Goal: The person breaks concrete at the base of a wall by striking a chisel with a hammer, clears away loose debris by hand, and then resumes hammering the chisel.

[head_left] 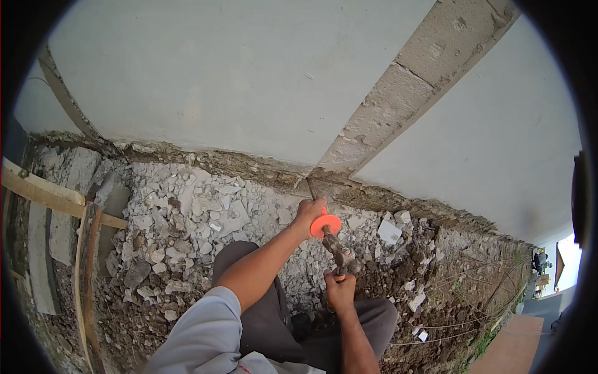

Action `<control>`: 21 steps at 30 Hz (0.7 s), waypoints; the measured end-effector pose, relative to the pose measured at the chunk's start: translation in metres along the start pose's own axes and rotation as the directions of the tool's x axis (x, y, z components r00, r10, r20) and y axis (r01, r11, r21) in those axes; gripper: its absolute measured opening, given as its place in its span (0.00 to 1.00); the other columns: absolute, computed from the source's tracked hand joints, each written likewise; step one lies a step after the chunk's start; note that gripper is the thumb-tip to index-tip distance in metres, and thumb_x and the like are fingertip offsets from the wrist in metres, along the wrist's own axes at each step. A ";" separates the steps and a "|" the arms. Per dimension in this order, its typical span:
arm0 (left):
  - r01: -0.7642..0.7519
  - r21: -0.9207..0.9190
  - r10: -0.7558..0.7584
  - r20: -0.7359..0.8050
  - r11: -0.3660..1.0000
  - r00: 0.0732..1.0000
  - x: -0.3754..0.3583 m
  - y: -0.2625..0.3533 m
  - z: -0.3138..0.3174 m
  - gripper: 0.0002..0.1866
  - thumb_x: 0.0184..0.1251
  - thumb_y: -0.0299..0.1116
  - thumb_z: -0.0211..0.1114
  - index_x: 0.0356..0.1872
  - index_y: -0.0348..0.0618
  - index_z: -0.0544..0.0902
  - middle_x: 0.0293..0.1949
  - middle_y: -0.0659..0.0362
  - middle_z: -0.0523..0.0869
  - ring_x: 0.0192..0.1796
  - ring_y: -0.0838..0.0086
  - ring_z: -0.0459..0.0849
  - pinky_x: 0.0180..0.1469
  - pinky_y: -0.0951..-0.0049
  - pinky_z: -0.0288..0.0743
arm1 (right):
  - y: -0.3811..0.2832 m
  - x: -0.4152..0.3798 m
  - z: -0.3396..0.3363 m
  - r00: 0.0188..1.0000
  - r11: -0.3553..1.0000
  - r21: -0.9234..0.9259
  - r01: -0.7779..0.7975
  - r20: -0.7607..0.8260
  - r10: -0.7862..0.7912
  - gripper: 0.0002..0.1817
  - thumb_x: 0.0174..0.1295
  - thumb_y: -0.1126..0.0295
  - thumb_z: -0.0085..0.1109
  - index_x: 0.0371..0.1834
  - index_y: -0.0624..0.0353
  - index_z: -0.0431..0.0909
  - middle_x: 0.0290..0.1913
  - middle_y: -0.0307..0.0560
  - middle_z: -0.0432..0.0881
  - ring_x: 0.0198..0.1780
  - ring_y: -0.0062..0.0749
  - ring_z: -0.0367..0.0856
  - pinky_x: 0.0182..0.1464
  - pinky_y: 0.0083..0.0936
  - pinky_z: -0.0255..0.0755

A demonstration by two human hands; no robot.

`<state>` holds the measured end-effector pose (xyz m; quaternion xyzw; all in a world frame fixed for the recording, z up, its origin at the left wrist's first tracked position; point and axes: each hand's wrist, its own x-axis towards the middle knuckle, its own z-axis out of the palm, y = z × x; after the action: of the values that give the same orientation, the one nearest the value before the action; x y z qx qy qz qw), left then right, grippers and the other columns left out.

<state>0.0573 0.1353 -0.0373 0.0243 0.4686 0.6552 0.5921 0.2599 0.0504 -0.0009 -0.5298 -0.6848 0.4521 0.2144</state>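
We see a smooth, matt, painted-looking wall (218, 75) across the top, broken at upper right by a rough, pitted strip of bare masonry (398, 93). Below lies coarse, chalky rubble (205, 199); at center we find a matt orange, plastic-looking guard (325, 226), and at left, rough wooden boards (47, 193).

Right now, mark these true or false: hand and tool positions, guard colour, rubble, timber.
1. The left hand grips the chisel. True.
2. The right hand is empty. False: it holds a hammer.
3. The chisel's guard is blue. False: it is orange.
4. The chisel points at the foot of the wall. True.
5. Pale rubble lies along the wall's foot. True.
6. The timber pieces lie on the right of the view. False: they are on the left.
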 end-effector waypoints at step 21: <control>0.093 -0.188 -0.084 0.052 0.978 0.995 0.011 0.003 -0.004 0.11 0.65 0.38 0.61 0.29 0.43 0.72 0.23 0.61 0.74 0.21 0.72 0.76 0.16 0.68 0.73 | -0.016 -0.035 -0.023 0.988 0.983 0.174 -0.058 -0.134 0.082 0.15 0.60 0.68 0.64 0.18 0.61 0.73 0.14 0.36 0.72 0.14 0.20 0.69 0.17 0.23 0.62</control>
<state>0.0494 0.1423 -0.0434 -0.0390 0.3916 0.6692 0.6303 0.2817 0.0266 0.0306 -0.5641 -0.6079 0.4775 0.2903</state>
